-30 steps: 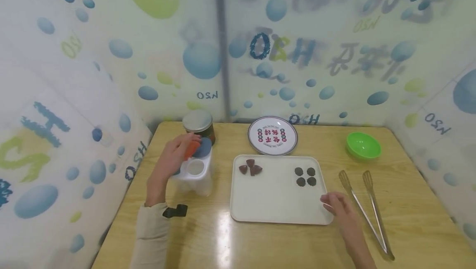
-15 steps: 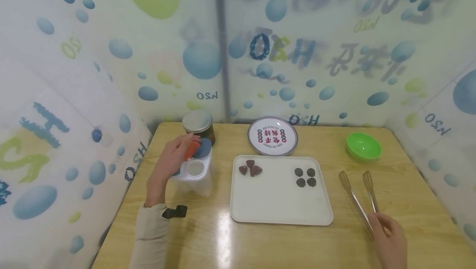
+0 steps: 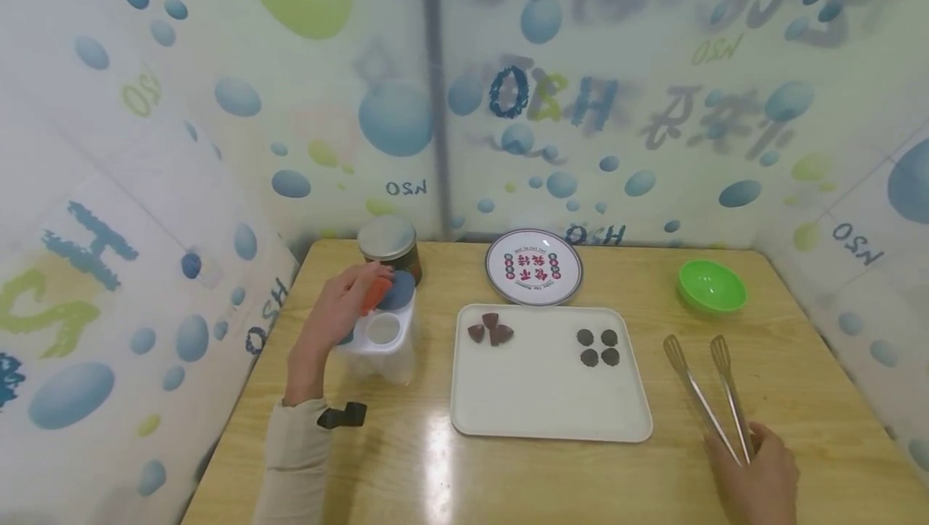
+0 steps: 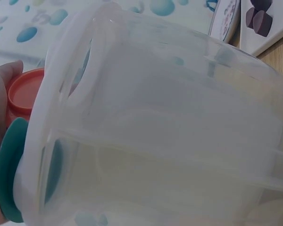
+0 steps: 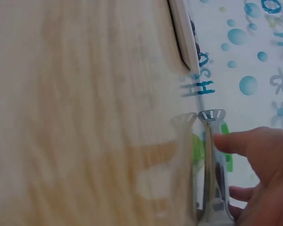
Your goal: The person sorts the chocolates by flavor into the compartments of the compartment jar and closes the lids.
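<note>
My left hand [image 3: 330,315] holds an orange-red lid [image 3: 375,295] at the top of a translucent plastic container [image 3: 392,360] with several round openings. Beside that lid sit a blue lid [image 3: 397,291] and a green lid [image 4: 12,169]; one round opening [image 3: 383,329] shows uncovered. In the left wrist view, the container hides most of the hand. My right hand [image 3: 765,472] grips the lower part of metal tongs [image 5: 210,165], which lie spread with their slotted ends pointing away. Its thumb presses one arm of the tongs in the right wrist view.
A white tray [image 3: 544,404] holds brown wedge-shaped pieces [image 3: 491,320] and dark scalloped discs [image 3: 589,357]. Behind it lies a printed plate [image 3: 533,244]. A green bowl [image 3: 713,286] stands at the back right, and a metal-lidded tin [image 3: 387,238] behind the container.
My right hand has moved from the tray's right edge to the tongs and now grips them; their arms stand slightly closer together. The left hand stays on the orange-red lid.
</note>
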The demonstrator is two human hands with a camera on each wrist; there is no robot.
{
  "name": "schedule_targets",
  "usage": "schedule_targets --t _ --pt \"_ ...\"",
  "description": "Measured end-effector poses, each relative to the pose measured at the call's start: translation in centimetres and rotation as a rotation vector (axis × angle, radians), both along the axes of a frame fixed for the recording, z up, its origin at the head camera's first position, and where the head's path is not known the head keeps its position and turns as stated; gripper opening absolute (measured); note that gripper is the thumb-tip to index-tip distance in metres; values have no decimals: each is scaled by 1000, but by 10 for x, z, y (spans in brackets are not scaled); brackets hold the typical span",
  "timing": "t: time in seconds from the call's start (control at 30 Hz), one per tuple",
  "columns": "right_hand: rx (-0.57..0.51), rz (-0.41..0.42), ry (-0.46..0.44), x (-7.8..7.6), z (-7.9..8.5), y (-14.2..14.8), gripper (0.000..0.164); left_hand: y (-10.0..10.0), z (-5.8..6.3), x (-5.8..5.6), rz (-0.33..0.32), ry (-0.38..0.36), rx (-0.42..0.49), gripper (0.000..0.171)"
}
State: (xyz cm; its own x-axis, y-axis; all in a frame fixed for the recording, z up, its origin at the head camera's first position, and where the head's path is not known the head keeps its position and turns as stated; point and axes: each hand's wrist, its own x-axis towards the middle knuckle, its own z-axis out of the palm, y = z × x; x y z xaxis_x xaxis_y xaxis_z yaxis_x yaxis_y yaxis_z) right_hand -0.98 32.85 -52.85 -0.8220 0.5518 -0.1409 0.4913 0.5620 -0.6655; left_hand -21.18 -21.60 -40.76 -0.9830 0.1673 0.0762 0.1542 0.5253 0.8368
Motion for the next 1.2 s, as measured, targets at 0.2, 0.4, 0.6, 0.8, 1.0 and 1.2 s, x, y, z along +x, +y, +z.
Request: schedule_targets --t 0.2,0.4,0.6,0.8,1.0,1.2 --pt "122 -18 3 0 -13 -2 77 -1 1 1 -1 -1 5 55" --pt "207 -33 -26 -1 -17 -7 77 -2 0 1 -1 -8 6 57" --pt "241 -25 -27 -1 -17 -9 73 -2 -1 0 -5 -15 14 58" --pt "239 -29 -5 0 -21 -7 67 -1 0 1 -1 -13 15 58" --pt "156 -76 22 0 -16 -4 59 -1 0 0 1 -10 15 55" --pt "-80 -160 -17 -1 -2 -16 79 -1 0 1 -6 -5 22 53"
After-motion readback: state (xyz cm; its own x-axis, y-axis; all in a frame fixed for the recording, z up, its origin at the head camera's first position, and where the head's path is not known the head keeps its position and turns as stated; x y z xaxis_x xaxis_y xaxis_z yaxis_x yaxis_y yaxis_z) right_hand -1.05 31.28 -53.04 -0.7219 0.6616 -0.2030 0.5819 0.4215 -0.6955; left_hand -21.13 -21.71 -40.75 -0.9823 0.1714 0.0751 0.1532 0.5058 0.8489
